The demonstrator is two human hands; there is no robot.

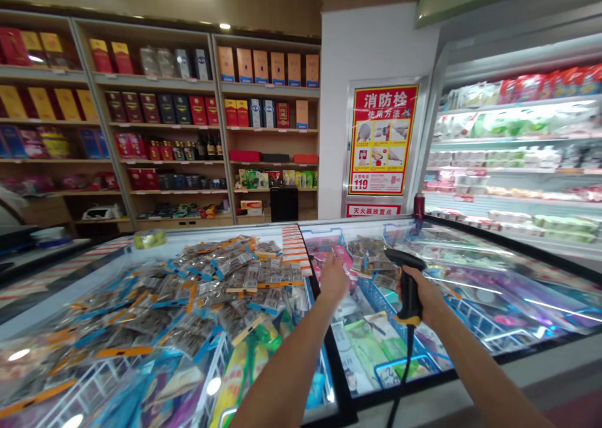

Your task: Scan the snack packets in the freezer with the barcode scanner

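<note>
My left hand [333, 282] reaches over the freezer, fingers curled down at a pink packet [345, 257]. Motion blur softens the fingertips, and part of the packet is behind the hand. In my right hand [427, 297] is a black barcode scanner [410, 293] with a yellow-orange base, held upright by its handle, its head pointing left. The scanner's cord [408, 353] runs down over the freezer's front edge. Below my hands, green and white bags [376, 337] lie in a blue wire basket [383, 302]. Dark packets [374, 252] lie beyond the basket.
Many small packets with blue and orange edges [226, 271] are heaped at the left. A black frame bar [336, 359] divides the freezer, and a glass lid [508, 277] covers its right part. Shelves of boxes [169, 108] and a refrigerated display [517, 164] stand behind.
</note>
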